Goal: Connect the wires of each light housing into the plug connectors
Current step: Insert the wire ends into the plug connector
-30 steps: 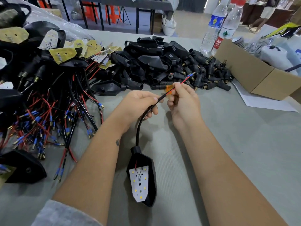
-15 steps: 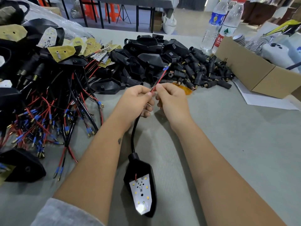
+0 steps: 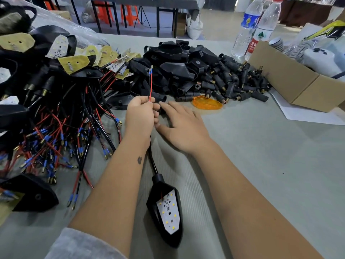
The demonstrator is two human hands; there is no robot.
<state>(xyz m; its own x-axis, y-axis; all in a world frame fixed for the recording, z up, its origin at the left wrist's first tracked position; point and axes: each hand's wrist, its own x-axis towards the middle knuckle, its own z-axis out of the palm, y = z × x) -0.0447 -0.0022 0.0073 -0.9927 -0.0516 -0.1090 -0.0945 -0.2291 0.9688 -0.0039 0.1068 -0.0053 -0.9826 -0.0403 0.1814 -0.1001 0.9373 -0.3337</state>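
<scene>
Head view: a grey counter (image 3: 261, 165) carries a heap of wired housings (image 3: 46, 109) at left, a pile of black plugs (image 3: 214, 77) behind, a cardboard box (image 3: 291, 81) and two bottles (image 3: 253, 28) at right. The left hand (image 3: 141, 114) pinches the red and black wires (image 3: 150, 85) upright, its fingers clamped on them; their housing (image 3: 166, 212) lies nearer, between the forearms. The right hand (image 3: 183, 124) reaches flat toward the plugs, fingers apart and straight.
</scene>
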